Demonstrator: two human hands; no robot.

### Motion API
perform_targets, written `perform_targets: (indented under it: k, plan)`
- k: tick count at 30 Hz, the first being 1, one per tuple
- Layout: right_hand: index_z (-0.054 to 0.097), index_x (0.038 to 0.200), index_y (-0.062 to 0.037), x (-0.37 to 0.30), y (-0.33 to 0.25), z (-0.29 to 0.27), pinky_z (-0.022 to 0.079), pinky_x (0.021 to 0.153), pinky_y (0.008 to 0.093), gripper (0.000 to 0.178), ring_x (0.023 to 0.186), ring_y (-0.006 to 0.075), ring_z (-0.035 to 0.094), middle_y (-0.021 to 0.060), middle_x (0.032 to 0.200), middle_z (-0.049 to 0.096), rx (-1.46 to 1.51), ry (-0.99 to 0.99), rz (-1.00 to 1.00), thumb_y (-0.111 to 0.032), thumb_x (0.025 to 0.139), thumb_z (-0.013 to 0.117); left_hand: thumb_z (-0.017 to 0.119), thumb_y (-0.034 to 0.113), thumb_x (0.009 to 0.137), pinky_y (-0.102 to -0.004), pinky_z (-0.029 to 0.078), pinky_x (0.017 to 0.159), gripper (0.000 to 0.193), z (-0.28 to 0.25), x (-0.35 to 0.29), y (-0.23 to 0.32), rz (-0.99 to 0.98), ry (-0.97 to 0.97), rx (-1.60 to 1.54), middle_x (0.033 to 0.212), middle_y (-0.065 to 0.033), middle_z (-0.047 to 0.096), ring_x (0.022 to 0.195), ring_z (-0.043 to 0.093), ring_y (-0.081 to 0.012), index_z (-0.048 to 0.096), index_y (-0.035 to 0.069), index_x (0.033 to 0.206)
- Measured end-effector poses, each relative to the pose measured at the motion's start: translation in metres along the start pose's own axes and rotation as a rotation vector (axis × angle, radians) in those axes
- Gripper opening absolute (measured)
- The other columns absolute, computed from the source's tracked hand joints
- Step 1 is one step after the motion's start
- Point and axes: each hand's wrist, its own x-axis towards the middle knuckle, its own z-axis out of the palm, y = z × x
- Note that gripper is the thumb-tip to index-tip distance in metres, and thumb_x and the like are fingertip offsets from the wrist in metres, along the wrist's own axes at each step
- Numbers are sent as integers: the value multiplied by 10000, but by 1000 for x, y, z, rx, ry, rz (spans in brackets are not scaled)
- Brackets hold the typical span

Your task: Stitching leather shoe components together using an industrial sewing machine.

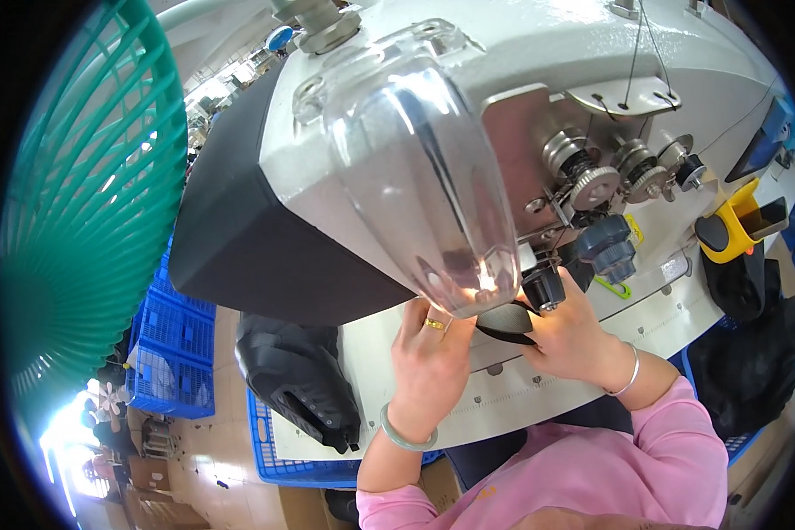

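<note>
Beneath the head of a white sewing machine [539, 53], a black piece with a grey curved inner face [506, 320] lies between my hands. My left hand [428, 358] is closed at its left edge, with a gold ring on one finger and the fingertips partly hidden by the clear guard [415, 177]. On the other side my right hand [570, 331] grips the piece with bent fingers, its tips running behind the dark knob and the needle area. The needle itself is hidden. How much of the piece extends under the machine cannot be seen.
Black stitched pieces resembling shoe uppers [296, 380] lie stacked at the table's left. Further dark pieces [738, 371] fill a blue basket at right, near a yellow holder [735, 225]. A green fan [88, 203] stands close on the left, before blue crates [172, 353].
</note>
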Motion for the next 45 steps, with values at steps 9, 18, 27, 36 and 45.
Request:
perform_targets:
  k: [9,18,27,36,45]
  plan:
    - [643,959,-81,2,-4,5,394,739,414,368,863,282,517,76,960,526,-54,33,16,-91,596,706,627,-60,617,-366,539,672,345,1,6,-8,74,19,51,912,-108,619,829,604,-309,665,48,942]
    - [701,987,-84,9,-4,3,372,842,415,319,893,225,577,-18,1067,611,97,-33,88,-161,681,744,746,-10,660,-334,466,579,184,16,3,-2,-336,236,-323,808,-43,617,696,580,-230,693,51,825]
    - [702,1016,-105,4,2,0,364,894,453,328,1018,243,545,-1,1042,602,116,-54,20,-152,692,723,688,-41,593,-321,504,612,311,11,0,-10,59,177,40,900,-25,605,769,570,-233,691,73,882]
    - [650,959,-92,-4,1,0,389,792,432,380,923,305,499,86,969,503,5,-31,1,-65,585,710,669,-31,603,-316,518,631,265,4,2,-13,135,76,48,961,-32,587,820,581,-226,664,55,854]
    - [640,923,-97,-1,-1,2,389,806,441,348,907,296,497,83,930,494,-19,-26,16,-80,586,722,641,-47,626,-330,535,639,301,3,2,-19,124,14,46,1019,-60,586,845,607,-250,653,55,908]
